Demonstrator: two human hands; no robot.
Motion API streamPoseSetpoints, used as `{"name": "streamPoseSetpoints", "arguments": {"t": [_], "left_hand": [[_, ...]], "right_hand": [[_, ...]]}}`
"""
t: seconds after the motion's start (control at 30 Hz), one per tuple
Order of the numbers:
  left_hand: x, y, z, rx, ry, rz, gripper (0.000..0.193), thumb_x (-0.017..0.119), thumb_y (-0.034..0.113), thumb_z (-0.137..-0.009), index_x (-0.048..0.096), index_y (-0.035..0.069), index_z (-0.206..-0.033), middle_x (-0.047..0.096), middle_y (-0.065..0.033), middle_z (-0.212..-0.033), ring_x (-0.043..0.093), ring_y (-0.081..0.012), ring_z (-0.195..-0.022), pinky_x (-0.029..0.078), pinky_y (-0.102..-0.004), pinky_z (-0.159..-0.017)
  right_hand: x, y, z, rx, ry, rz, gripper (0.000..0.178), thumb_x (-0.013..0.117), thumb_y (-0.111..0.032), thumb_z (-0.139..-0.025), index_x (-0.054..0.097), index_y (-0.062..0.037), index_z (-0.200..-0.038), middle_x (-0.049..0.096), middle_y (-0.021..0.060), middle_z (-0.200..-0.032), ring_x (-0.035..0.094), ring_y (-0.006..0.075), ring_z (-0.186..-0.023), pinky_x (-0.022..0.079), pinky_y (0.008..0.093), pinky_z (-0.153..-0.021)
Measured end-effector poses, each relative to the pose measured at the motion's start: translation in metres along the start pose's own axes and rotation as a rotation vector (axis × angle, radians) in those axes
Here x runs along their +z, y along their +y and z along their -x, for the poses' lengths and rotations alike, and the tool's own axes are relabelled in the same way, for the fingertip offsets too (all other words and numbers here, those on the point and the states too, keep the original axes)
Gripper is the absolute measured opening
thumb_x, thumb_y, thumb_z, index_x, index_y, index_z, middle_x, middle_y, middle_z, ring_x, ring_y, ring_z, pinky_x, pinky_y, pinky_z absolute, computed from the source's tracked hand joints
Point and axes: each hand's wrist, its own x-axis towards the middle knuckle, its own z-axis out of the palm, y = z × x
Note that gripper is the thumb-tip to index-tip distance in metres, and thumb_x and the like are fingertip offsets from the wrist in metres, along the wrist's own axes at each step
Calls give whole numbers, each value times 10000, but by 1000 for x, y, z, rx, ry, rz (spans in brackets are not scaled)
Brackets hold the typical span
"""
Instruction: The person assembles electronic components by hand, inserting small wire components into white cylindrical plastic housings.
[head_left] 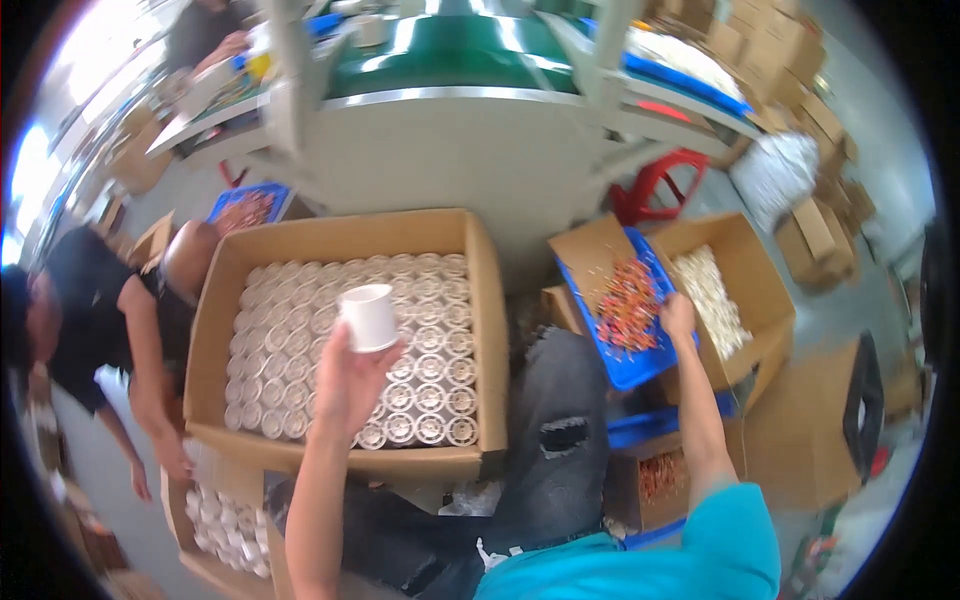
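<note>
My left hand [352,375] is closed round the lower part of a white cup [370,318], raised over a large cardboard box [330,456]. Rows of round, clear-and-white containers [428,398] are packed tightly inside that box. To the right, my right hand [678,316] is at the right side of a blue tray [630,374]. Its fingers look closed, and I cannot see what is in them. Small orange and red pieces [628,305] are heaped in the tray, with a cardboard flap [590,252] lying over its far left part.
Right of the tray stands a box of small white pieces [712,305]. At lower left, another box holds white cups [228,530], with a co-worker [110,320] beside it. A green conveyor belt [450,55] runs beyond; a red stool [665,185] stands at its right.
</note>
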Motion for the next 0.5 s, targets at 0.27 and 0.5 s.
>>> {"name": "streamPoseSetpoints", "arguments": {"t": [0.27,0.5], "left_hand": [[19,-13,-10,82,125,-312,245,800,176,-804,621,56,-921,642,-6,-825,607,-84,-728,501,-251,-641],[27,0,10,144,113,-435,364,824,206,-778,605,45,-1020,636,0,-866,610,-79,-762,509,-245,-665]], "right_hand": [[-30,27,17,-87,297,-257,241,556,32,-780,630,14,-1009,641,262,-974,630,404,-957,476,477,-836],[-116,-10,25,-488,791,-136,209,557,-13,-907,645,-10,-1096,582,151,-974,612,309,-832,493,398,-736]]}}
